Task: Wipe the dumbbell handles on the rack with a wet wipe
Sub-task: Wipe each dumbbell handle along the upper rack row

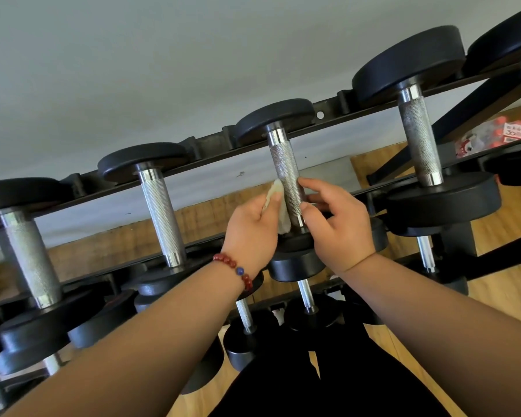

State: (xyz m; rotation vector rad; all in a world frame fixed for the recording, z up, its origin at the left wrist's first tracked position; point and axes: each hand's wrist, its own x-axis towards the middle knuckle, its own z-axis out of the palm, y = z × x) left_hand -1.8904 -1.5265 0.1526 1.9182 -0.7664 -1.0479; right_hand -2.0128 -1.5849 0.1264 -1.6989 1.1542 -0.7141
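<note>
A black dumbbell rack (pixel 211 142) holds several black dumbbells with knurled steel handles on its top tier. My left hand (pixel 251 233), with a red bead bracelet at the wrist, pinches a crumpled pale wet wipe (pixel 278 203) against the left side of the middle dumbbell handle (pixel 286 173). My right hand (pixel 340 224) has fingers and thumb curled onto the lower right side of that same handle. The handle's lower end is partly hidden by both hands.
Neighbouring handles stand to the left (pixel 161 215), far left (pixel 30 257) and right (pixel 420 139). Lower tiers carry smaller dumbbells (pixel 306 293). A grey wall lies behind the rack, wooden floor (pixel 509 284) below, and a red-and-white package (pixel 494 136) at the far right.
</note>
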